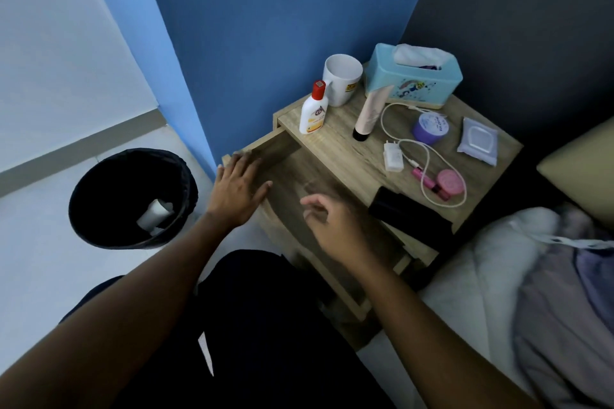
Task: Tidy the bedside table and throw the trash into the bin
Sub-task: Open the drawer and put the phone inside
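- Your left hand (237, 189) is lying flat, fingers spread, on the left wall of the open drawer (299, 171).
- Your right hand (332, 219) is hovering over the drawer, blurred, fingers loosely curled and holding nothing.
- The drawer is sitting pulled out from under the wooden surface (335, 146).
- Behind the drawer, the surface is carrying a lotion bottle (314, 111), a white mug (342, 78), a blue tissue box (412, 76), a tube (370, 113), a white charger (393, 156), a purple jar (431, 128) and a wipes pack (478, 141).
- Left of the drawer, on the floor, the black-lined bin (109, 189) is holding white trash (154, 216).
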{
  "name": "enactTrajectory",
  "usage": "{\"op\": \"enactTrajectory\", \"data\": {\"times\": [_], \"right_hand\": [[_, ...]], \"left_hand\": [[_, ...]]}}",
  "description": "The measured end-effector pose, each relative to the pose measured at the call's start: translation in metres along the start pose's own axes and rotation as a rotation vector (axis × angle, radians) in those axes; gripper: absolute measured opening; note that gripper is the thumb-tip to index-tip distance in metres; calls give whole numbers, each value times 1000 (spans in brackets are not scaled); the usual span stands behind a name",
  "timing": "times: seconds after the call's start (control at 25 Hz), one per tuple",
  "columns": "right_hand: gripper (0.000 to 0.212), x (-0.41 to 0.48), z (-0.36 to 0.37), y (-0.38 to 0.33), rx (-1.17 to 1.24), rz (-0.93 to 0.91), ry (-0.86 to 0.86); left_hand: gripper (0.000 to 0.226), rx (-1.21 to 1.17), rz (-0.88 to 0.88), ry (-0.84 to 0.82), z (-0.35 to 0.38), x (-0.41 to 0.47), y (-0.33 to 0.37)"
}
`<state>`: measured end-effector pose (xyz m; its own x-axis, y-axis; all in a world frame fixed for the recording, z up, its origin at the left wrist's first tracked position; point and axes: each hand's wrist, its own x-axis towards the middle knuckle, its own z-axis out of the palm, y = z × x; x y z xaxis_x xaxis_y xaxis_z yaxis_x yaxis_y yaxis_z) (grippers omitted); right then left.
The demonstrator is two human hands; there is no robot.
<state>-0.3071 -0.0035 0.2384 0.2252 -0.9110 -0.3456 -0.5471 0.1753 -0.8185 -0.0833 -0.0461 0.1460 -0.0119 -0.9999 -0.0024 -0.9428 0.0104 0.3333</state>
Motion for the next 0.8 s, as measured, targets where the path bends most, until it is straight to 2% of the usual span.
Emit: {"op": "enactTrajectory", "data": {"times": [0.12,0.24,0.36,0.44,0.56,0.8], "right_hand": [[20,-14,-36,13,-91,-107,253],[35,-13,-73,41,-262,-103,399],[65,-7,-100,71,-408,51,357],[77,-6,-107,85,-467,88,309],[81,-3,-108,95,-553,84,285],[81,5,-96,74,-486,78,249]], "left_hand": [[70,45,-12,-44,1,-2,-10],[68,32,-32,-41,-1,-3,-11],[65,22,-62,-53,-1,-3,-6],[65,22,-73,-56,-2,-3,-3],[69,14,-90,-49,-4,-2,-3],[85,4,-180,-48,-8,-5,-3]]}}
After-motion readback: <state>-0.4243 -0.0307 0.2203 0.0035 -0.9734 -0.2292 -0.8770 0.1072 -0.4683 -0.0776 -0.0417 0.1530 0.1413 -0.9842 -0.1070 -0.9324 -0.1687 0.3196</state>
